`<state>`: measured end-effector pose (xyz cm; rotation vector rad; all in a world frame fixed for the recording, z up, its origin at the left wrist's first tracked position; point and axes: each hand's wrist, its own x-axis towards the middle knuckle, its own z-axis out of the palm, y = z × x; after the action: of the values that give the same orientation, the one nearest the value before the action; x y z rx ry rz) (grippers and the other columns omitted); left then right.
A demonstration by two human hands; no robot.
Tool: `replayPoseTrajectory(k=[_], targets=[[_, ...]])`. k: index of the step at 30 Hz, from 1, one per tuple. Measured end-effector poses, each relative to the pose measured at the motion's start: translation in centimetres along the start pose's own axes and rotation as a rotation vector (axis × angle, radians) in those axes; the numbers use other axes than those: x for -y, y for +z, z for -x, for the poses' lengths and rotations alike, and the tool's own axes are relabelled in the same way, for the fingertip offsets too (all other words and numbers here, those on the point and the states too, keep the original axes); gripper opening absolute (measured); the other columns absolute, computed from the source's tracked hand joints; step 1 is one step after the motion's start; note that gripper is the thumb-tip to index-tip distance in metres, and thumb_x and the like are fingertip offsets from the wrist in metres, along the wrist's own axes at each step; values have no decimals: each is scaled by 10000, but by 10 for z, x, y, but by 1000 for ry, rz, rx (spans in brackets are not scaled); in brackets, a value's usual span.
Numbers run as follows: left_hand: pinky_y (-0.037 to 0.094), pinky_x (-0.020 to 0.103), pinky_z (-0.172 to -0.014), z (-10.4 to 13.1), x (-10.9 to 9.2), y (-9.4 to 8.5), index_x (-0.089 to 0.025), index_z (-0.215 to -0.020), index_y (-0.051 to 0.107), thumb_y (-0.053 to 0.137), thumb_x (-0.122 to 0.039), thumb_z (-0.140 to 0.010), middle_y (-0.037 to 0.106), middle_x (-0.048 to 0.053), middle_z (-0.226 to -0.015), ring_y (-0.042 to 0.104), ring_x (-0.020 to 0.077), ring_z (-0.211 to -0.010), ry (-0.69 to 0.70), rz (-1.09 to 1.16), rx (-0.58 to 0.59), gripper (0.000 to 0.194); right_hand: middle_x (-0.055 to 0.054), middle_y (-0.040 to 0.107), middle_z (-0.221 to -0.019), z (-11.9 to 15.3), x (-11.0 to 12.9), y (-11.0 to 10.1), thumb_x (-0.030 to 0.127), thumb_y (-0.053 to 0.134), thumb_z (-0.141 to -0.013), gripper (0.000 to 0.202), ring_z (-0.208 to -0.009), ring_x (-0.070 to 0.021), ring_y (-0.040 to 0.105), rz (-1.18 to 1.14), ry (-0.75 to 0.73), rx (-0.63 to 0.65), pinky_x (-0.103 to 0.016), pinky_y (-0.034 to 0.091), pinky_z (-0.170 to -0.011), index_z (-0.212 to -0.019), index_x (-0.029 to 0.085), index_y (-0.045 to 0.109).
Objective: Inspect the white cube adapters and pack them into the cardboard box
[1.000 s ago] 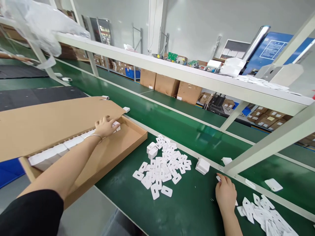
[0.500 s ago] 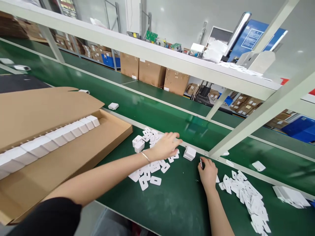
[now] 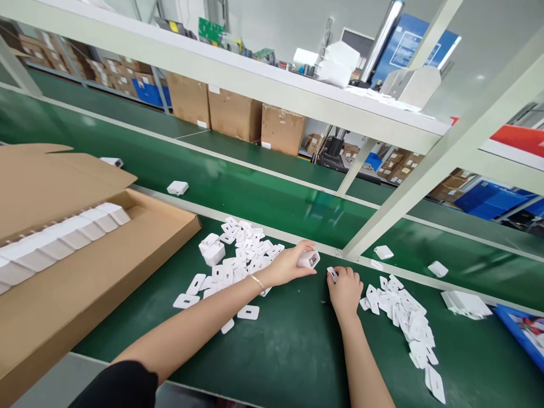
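My left hand [image 3: 287, 265] is closed on a white charger housing [image 3: 309, 259], its end with a slot turned to the right. Close by on the right, my right hand [image 3: 345, 289] pinches a small white cover plate [image 3: 332, 274] with a dark slot. Under and behind my left forearm lies a loose pile of white slotted plates [image 3: 250, 249]. Two more white charger housings [image 3: 213, 253] stand at that pile's left edge. To the right of my right hand is a second heap of white plates [image 3: 410, 317].
An open cardboard box [image 3: 165, 243] with a row of white housings [image 3: 63, 241] stands on the left. Beyond the rail runs a green conveyor belt [image 3: 255, 198] carrying scattered white pieces. A slanted post [image 3: 395, 175] rises near my right hand. A blue tray [image 3: 521, 334] sits at far right.
My left hand has come down onto the white charger housing that stood on the table and now grips it. My right hand still holds the plate. The view has shifted rightward.
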<state>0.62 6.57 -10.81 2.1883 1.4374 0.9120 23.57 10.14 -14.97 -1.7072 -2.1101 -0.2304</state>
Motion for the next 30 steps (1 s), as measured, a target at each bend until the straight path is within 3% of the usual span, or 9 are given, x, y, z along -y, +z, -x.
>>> replayPoseTrajectory(k=[5, 9, 12, 16, 20, 26, 30], targets=[[567, 326, -884, 56, -12, -13, -285, -1403, 544, 590, -309, -1009, 550, 95, -1467, 681, 218, -1073, -59, 614, -37, 397, -117, 703, -980, 0, 7, -11, 251, 660, -907, 98, -966, -318, 566, -67, -11, -17, -417, 376, -815, -952, 178, 708], [520, 395, -1033, 80, -14, -12, -288, -1446, 541, 498, -330, -1062, 519, 115, -1483, 586, 272, -1273, -50, 718, -53, 389, -82, 691, -1033, 5, 28, -31, 295, 659, -923, 160, -998, -292, 578, -268, -91, -177, -429, 411, -880, -1051, 198, 659], [403, 452, -1177, 86, -13, -8, -259, -1410, 550, 487, -359, -1071, 532, 118, -1449, 480, 290, -1389, -35, 708, -95, 360, -63, 661, -1001, 17, 50, -48, 255, 659, -920, 150, -964, -264, 586, -528, -229, -299, -420, 442, -867, -1060, 213, 627], [409, 441, -1158, 87, -14, -8, -253, -1347, 577, 431, -407, -1091, 566, 101, -1345, 522, 262, -1290, 29, 744, -83, 333, -63, 631, -1007, 32, 75, -63, 193, 677, -916, 206, -973, -253, 576, -675, -430, -202, -415, 470, -844, -1112, 230, 625], [426, 428, -1126, 86, -15, -12, -252, -1297, 601, 385, -412, -1105, 583, 88, -1274, 546, 239, -1195, 34, 690, -74, 330, -69, 625, -1033, 38, 86, -65, 164, 680, -940, 280, -976, -246, 571, -708, -544, -76, -417, 495, -841, -1204, 254, 651], [451, 407, -1102, 86, -18, -12, -251, -1270, 612, 348, -370, -1119, 598, 84, -1248, 565, 225, -1184, -8, 659, -75, 327, -64, 613, -1048, 38, 85, -64, 189, 683, -955, 317, -990, -245, 584, -742, -559, -43, -423, 507, -866, -1250, 305, 688], [437, 412, -1133, 89, -17, -10, -260, -1295, 593, 347, -362, -1119, 578, 93, -1319, 546, 234, -1261, 15, 669, -124, 319, -85, 593, -1144, 41, 83, -57, 377, 674, -967, 389, -1041, -261, 597, -861, -404, 59, -428, 528, -899, -1342, 291, 622]])
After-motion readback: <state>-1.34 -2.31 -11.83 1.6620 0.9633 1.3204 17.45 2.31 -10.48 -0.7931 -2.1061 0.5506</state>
